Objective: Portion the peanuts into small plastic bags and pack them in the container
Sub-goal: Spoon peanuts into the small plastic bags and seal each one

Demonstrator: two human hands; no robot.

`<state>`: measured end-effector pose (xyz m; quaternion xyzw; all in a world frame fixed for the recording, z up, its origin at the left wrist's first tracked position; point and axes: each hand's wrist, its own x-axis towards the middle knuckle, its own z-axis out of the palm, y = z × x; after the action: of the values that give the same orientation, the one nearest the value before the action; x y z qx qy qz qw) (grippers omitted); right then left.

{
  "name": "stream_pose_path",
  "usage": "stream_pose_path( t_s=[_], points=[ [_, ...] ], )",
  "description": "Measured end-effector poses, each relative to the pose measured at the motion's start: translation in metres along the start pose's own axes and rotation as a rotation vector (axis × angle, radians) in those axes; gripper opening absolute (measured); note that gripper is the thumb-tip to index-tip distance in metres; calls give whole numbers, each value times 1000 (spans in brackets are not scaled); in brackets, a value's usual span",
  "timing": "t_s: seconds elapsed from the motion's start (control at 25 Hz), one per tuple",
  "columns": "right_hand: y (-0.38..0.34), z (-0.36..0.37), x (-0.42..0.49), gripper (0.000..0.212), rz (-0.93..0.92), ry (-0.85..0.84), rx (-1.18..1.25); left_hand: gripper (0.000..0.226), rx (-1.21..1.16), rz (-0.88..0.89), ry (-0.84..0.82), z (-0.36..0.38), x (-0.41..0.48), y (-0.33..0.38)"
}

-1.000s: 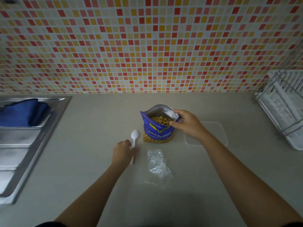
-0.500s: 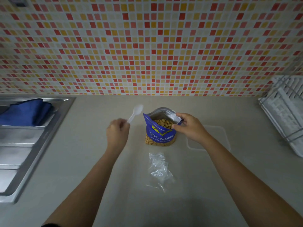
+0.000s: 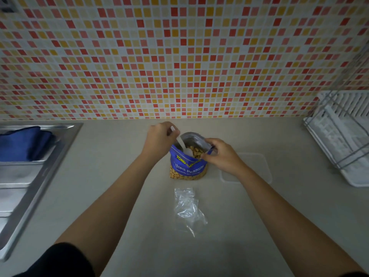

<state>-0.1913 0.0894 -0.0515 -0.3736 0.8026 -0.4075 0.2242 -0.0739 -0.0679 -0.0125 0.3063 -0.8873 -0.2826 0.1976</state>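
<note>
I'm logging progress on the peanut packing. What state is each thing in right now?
Peanut bag: open, upright, peanuts inside.
Spoon: bowl dipped in the bag's mouth.
Left hand: grips the spoon handle.
Right hand: pinches the bag's rim.
Small plastic bags: empty, flat on the counter.
Container: no bags in it.

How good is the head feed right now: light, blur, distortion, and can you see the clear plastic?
Head view: dim, counter darkest near the bottom edge; wide-angle bends the tile wall and dish rack; left hand and white spoon slightly smeared; small plastic bags show only by faint glints; clear container barely stands out; peanut bag print readable.
</note>
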Motion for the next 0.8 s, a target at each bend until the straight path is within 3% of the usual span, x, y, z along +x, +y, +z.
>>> stream_pose_path(
  t_s=[0.16,0.24,0.32,0.4,0.44,0.56,0.68,0.8],
  points=[
    [0,1,-2,53,-56,38,-82,43,-5,-186,29,8,7,-13],
    [2,8,-17,50,-194,264,-112,48,-27,-113,182,4,-4,-16],
    [12,24,-41,37,-296,406,-100,29,-103,88,315,7,-31,-20],
    [31,45,-64,30,-292,339,-106,15,-139,240,224,24,-71,-30],
    [43,56,-73,32,-250,265,-117,18,-129,254,125,40,-90,-41],
    [74,82,-95,53,-77,18,-236,29,-23,95,-155,85,-130,-74],
    [90,92,-109,61,165,-189,-405,37,72,-62,-271,107,-146,-87],
    [90,94,-114,28,147,-152,-366,21,53,-117,-274,108,-148,-84]
  ],
)
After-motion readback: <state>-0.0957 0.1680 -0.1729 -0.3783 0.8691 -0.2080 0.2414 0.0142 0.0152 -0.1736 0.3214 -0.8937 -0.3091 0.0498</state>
